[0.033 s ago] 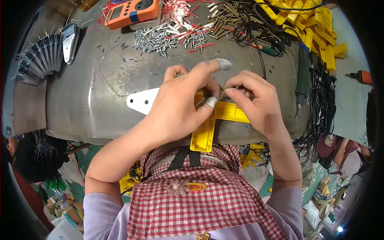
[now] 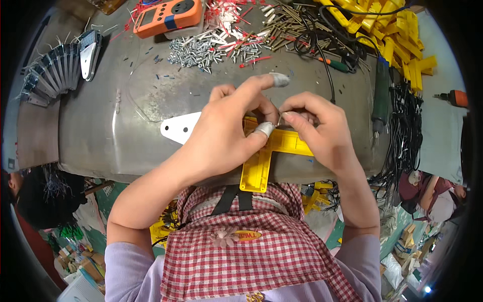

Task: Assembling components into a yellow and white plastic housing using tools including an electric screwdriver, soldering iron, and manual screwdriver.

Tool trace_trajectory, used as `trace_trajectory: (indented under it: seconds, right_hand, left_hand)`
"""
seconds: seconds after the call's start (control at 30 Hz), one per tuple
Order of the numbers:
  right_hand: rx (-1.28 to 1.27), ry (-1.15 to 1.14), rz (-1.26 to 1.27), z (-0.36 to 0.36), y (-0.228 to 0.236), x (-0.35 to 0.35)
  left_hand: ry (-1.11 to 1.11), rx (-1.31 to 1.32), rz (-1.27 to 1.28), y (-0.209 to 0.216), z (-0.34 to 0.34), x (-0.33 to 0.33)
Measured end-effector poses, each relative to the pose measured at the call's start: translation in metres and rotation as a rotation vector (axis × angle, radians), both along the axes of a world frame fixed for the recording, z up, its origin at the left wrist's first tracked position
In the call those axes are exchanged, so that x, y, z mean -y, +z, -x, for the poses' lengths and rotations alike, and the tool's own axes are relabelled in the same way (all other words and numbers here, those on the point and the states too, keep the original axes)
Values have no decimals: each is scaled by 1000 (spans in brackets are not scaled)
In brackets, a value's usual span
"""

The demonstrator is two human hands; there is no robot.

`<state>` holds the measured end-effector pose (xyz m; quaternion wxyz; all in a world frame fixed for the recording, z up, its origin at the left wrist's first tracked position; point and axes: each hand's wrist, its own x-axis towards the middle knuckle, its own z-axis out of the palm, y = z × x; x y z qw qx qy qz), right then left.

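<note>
Yellow T-shaped plastic part (image 2: 261, 161): flat on near edge of grey metal surface (image 2: 100, 136), stem pointing toward the body and overhanging the edge, crossbar mostly covered by both hands.
Left hand (image 2: 221, 136): laid over left end of crossbar, fingers curled, thumb and forefinger taped at the tips, pinched toward a small thin metal piece (image 2: 278, 120) at the middle of the part; too small to identify.
Right hand (image 2: 317, 131): resting on right end of crossbar, fingers curled closed, fingertips meeting those of left hand at the same small piece.
White flat metal plate (image 2: 178, 128): on surface just left of left hand, partly under it.
Heap of silver screws (image 2: 196, 50): far side of surface, well apart from hands.
Red-and-white small parts (image 2: 226, 12): beyond the screws.
Orange handheld meter (image 2: 168, 17): far edge, left of centre.
Row of grey metal hinges (image 2: 55, 70): far left.
Stack of yellow plastic parts (image 2: 397, 35): far right.
Black cables (image 2: 402, 126): hanging at right edge.
Red checked apron (image 2: 251, 256): worn, below surface edge.
</note>
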<state>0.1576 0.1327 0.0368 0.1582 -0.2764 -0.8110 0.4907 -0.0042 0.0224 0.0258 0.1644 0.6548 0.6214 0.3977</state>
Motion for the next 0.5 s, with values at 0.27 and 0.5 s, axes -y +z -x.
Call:
trace_trajectory:
  seconds: [0.27, 0.5]
  right_hand:
    - [-115, 85, -305, 1, -24, 0]
    - [-82, 149, 330, 17, -35, -32]
  left_hand:
    - [68, 600, 323, 0, 0, -4]
    - [192, -117, -193, -17, -6, -12]
